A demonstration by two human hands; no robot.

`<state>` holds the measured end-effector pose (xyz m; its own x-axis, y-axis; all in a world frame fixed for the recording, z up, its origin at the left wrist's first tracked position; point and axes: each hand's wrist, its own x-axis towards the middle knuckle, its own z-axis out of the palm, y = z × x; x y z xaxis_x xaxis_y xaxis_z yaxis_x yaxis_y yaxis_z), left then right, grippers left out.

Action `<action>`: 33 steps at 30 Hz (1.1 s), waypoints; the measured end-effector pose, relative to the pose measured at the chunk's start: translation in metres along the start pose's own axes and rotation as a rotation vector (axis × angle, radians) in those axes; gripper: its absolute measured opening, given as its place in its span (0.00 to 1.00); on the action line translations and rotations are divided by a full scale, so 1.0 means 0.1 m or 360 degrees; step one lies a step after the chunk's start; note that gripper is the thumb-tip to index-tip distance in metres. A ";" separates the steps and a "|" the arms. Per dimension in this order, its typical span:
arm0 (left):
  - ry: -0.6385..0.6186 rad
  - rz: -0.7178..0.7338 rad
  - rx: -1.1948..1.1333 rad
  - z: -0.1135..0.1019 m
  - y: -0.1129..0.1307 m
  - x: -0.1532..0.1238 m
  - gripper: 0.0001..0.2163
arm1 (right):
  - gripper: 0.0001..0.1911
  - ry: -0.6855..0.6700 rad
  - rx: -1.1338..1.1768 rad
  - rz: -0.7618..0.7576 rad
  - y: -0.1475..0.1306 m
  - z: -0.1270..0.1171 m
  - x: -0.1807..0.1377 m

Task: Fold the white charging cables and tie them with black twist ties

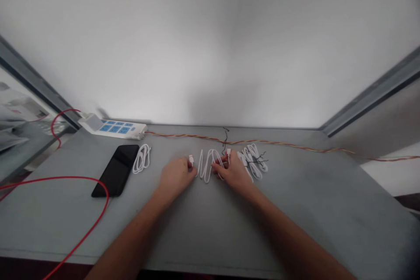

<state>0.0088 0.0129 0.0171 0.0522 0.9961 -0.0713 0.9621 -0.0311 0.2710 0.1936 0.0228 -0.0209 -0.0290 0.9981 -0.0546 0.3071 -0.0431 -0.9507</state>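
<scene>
A white charging cable (206,167) lies in loose zigzag bends on the grey table between my hands. My left hand (177,175) pinches one of its ends, and a white plug shows above the fingertips. At the other end, my right hand (234,173) is closed on the cable near a second white plug (229,152). Just right of that hand lie several bundled white cables (254,164) with dark twist ties. Further left, a coiled white cable (142,159) rests beside a black smartphone (117,169).
A white power strip (136,130) with blue sockets stands against the back wall, a white adapter (92,122) plugged in. Its twisted red-yellow wire (282,143) runs right along the table (328,210). A red cable (82,178) loops over the left side. Loose dark ties (225,135) lie behind my right hand.
</scene>
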 end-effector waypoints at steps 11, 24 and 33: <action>0.0048 0.0140 -0.0361 -0.02 -0.18 0.03 0.17 | 0.16 0.0049 -0.0026 -0.0082 0.03 0.01 -0.01; 0.0186 0.0278 -0.0220 0.08 0.03 -0.07 0.19 | 0.16 0.0097 0.0035 -0.0060 -0.01 0.02 -0.03; -0.0007 0.0253 -0.0252 -0.01 -0.02 -0.02 0.09 | 0.17 -0.0034 0.0271 -0.0003 -0.03 0.08 -0.05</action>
<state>0.0069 0.0111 0.0179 0.2011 0.9794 -0.0197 0.8877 -0.1737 0.4263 0.1847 0.0172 -0.0203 -0.0500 0.9971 -0.0573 0.1413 -0.0498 -0.9887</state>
